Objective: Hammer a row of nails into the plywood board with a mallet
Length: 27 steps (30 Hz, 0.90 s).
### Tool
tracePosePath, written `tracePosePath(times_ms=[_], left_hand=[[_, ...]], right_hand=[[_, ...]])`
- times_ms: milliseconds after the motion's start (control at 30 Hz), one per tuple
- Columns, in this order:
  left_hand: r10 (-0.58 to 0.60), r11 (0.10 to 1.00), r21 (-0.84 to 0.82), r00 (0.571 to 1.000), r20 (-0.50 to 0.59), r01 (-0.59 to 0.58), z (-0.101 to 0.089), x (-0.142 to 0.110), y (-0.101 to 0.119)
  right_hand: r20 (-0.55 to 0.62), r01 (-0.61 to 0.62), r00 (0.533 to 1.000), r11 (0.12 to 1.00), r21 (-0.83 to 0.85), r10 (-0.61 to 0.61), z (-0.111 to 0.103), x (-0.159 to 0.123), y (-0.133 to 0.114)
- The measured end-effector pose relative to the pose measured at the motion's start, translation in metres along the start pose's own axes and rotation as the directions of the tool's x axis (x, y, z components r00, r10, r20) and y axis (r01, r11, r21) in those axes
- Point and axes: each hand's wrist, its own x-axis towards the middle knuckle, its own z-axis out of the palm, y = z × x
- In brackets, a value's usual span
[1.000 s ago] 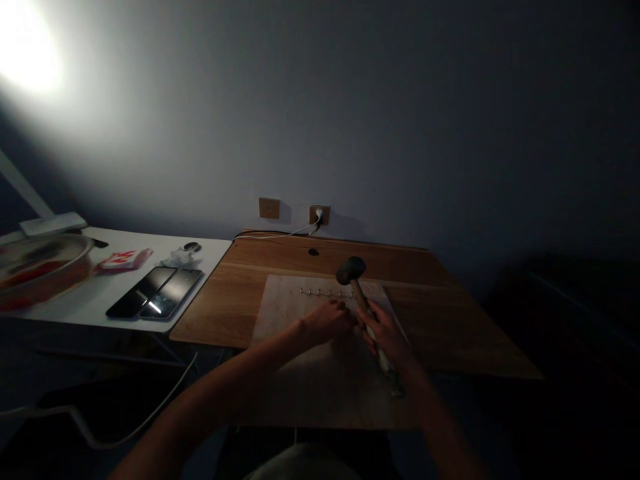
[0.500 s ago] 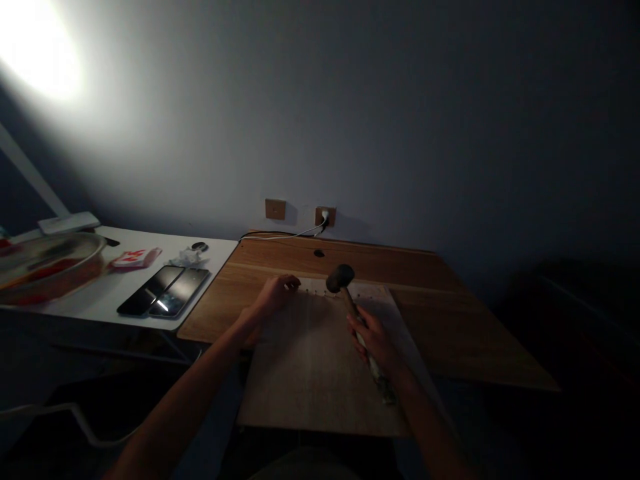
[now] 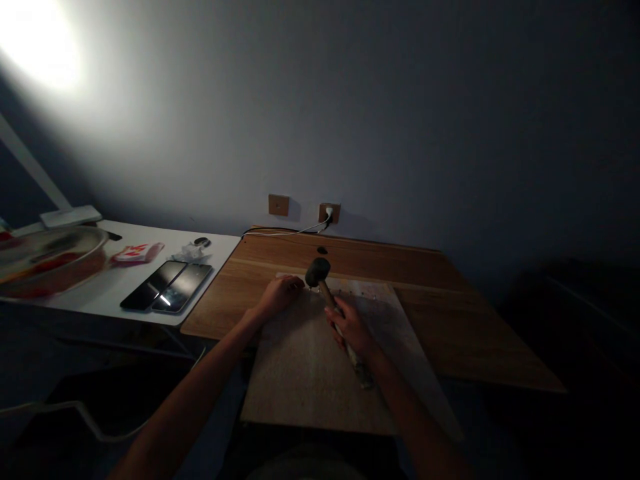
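My right hand [image 3: 350, 328] is wrapped round the wooden handle of a black-headed mallet [image 3: 318, 272]. The mallet head sits over the far left end of a row of small nails along the far edge of a pale wooden board [image 3: 310, 373]. My left hand [image 3: 280, 293] rests on the board's far left corner, fingers curled beside the mallet head; whether they pinch a nail is too dark to tell. The board lies on a brown wooden desk [image 3: 450, 320].
A white table [image 3: 100, 293] at the left carries two dark phones [image 3: 167, 285], a red-and-white packet [image 3: 136, 252] and a round dish [image 3: 45, 257]. Wall sockets with a white cable [image 3: 327, 215] sit behind the desk. A bright lamp glares top left.
My left hand went from the board's middle to its far left corner. The mallet head swung left along the nail row, from the right end to the left end.
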Motion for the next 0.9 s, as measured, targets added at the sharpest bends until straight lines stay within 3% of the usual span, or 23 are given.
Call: tracePosePath(times_ms=[333, 900], left_hand=[[-0.115, 0.973, -0.200, 0.993, -0.008, 0.111, 0.003, 0.000, -0.003], [-0.134, 0.990, -0.058, 0.990, -0.044, 0.132, 0.005, 0.001, -0.006]], right_hand=[[0.016, -0.009, 1.000, 0.998, -0.069, 0.011, 0.011, 0.000, 0.001], [-0.007, -0.027, 1.000, 0.976, -0.218, 0.026, 0.017, -0.004, -0.004]])
